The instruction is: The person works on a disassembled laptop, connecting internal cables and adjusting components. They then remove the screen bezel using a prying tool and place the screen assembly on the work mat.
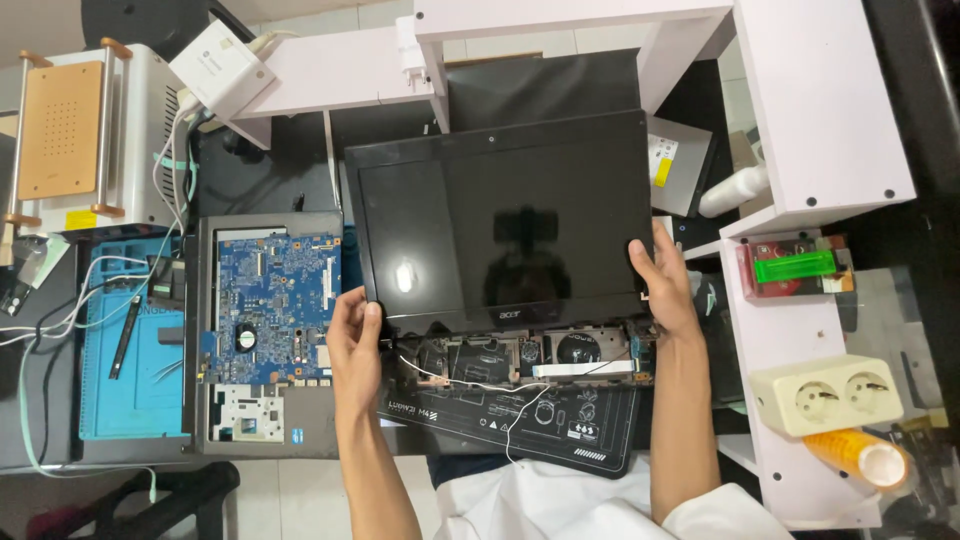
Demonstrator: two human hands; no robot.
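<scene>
My left hand (pixel 352 335) grips the lower left corner of the laptop screen (pixel 500 215), and my right hand (pixel 665 285) clasps its right edge. The screen stands above the opened laptop base (pixel 520 385), beside a blue circuit board (pixel 270 305) on the counter (pixel 120 455).

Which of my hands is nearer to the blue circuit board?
Left. Your left hand grips the screen's corner just right of the blue circuit board; your right hand holds the far edge.

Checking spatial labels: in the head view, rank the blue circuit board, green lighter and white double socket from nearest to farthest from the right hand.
From the right hand:
1. Green lighter, on the shelf just right.
2. White double socket, lower right.
3. Blue circuit board, far left, beyond the left hand.
</scene>
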